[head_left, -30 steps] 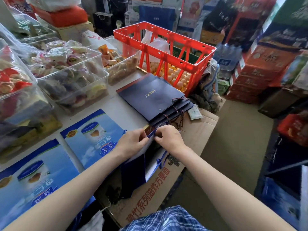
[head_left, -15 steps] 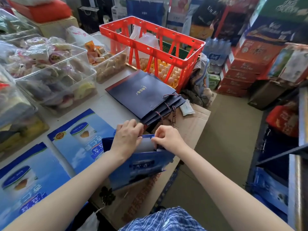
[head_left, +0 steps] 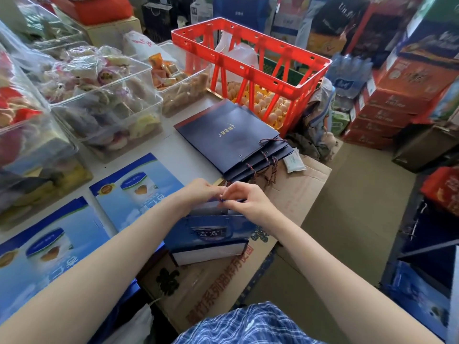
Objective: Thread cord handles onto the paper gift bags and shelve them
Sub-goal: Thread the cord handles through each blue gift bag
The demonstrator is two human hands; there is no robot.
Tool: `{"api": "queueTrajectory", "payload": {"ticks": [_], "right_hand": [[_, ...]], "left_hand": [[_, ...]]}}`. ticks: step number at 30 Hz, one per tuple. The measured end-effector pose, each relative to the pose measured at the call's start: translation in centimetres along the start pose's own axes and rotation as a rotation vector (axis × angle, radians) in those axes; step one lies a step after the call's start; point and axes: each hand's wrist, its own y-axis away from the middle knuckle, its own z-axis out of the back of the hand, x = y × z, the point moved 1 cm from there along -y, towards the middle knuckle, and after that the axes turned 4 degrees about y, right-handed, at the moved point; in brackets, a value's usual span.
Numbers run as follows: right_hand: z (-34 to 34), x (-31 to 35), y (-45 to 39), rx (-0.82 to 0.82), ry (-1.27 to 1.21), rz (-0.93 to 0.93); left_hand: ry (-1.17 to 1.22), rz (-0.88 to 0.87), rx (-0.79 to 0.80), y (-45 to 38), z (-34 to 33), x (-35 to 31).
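A blue paper gift bag (head_left: 211,232) lies flat on a cardboard box in front of me, its open top edge under my fingers. My left hand (head_left: 198,192) and my right hand (head_left: 244,198) meet at that top edge, and their fingertips pinch a thin blue cord end (head_left: 221,199) between them. Beyond my hands lies a stack of dark navy gift bags (head_left: 228,137) with red-and-blue cord handles (head_left: 269,167) hanging off its near edge. Two light-blue printed bags (head_left: 139,189) lie flat on the white table to my left.
A red plastic crate (head_left: 250,68) stands behind the navy stack with trays of eggs beneath it. Clear bins of wrapped snacks (head_left: 104,95) fill the table's left side. Stacked cartons (head_left: 387,105) line the right. The cardboard box (head_left: 293,199) ends at a bare floor strip on the right.
The blue bag has gone from hanging tilted to lying flat on the box. Both hands have closed together at its top edge and now pinch the cord end.
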Motion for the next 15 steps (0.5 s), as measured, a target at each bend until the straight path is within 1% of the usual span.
{"api": "queueTrajectory", "payload": {"ticks": [3, 7, 10, 12, 14, 15], "right_hand": [[0.3, -0.4, 0.1, 0.043, 0.102, 0.005], [0.3, -0.5, 0.0, -0.042, 0.198, -0.016], [0.4, -0.5, 0.0, -0.091, 0.24, -0.03], [0.4, -0.6, -0.1, -0.123, 0.261, -0.027], [0.2, -0.7, -0.1, -0.149, 0.279, 0.0], [0.0, -0.9, -0.1, -0.154, 0.301, 0.026]], "left_hand": [[-0.033, -0.054, 0.077, 0.0, 0.2, -0.1], [-0.069, -0.157, 0.057, 0.2, 0.1, 0.1], [-0.141, -0.245, -0.034, 0.0, -0.4, 1.2], [-0.112, -0.345, -0.148, 0.3, -1.1, 1.9], [-0.139, -0.46, -0.273, 0.4, -1.7, 2.6], [-0.158, -0.496, -0.306, 0.2, -1.9, 2.9]]}}
